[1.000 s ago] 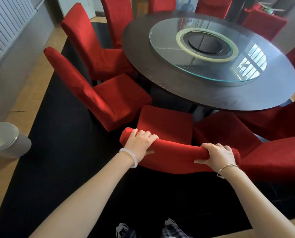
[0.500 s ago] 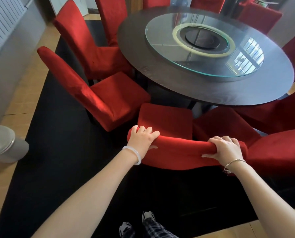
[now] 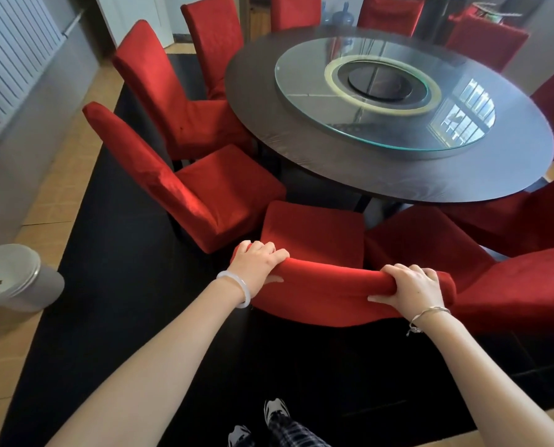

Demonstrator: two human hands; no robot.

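Dining room, wood floor (image 3: 59, 162) with a black rug (image 3: 114, 301) laid under the furniture. A round dark tabletop (image 3: 349, 175) stands on the rug and carries a glass turntable (image 3: 301, 101) at its centre. Red-covered chairs ring the tabletop.

The chair in hand (image 3: 314, 230) stands on the rug at the near edge of the tabletop, seat towards the tabletop, backrest towards the person. The front of the seat lies close to that edge; whether it passes under it cannot be told. A neighbouring chair on the left (image 3: 178, 191) stands just beside it, turned at an angle. Another chair on the right (image 3: 511, 285) sits so close that their covers appear to touch.

Both hands grip the top of the backrest. The left hand (image 3: 259, 266) holds the left end, fingers curled over the top towards the seat, thumb on the near face. The right hand (image 3: 414, 287) holds the right end in the same manner, and the fabric bunches under it. The hands are well apart, one at each corner of the backrest. The left wrist bears a white bangle (image 3: 237, 288), the right wrist a thin metal bracelet (image 3: 430, 312).

A lidded bin (image 3: 14, 279) stands on the floor at the left edge of the rug. A ribbed radiator (image 3: 11, 59) runs along the left wall. The person's shoes (image 3: 275, 411) are on the rug near its near edge, behind the chair.
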